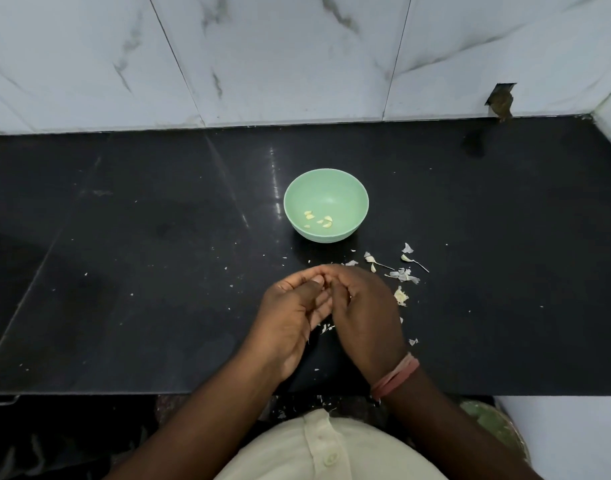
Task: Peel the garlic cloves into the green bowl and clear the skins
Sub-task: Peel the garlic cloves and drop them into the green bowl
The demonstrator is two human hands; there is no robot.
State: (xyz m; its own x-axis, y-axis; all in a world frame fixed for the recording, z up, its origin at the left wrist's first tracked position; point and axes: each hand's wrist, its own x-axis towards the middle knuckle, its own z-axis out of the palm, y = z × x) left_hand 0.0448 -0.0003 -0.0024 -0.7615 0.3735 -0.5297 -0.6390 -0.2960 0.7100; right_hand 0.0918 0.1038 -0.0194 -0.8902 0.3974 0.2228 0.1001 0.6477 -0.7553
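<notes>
Beyond both hands' grip (323, 280), green bowl (345, 233).

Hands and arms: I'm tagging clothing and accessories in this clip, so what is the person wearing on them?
Both hands, left and right, are bare, with no gloves or rings visible. The right wrist carries pinkish-red thread bands wound round several times. Both forearms are bare, with no sleeves in view. A cream buttoned shirt shows below.

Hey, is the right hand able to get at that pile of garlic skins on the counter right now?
Probably yes. The garlic skins lie loose on the black counter just beside the right hand, with nothing between them. But that hand is busy, fingertips meeting the left hand, apparently on a clove I cannot see.
</notes>
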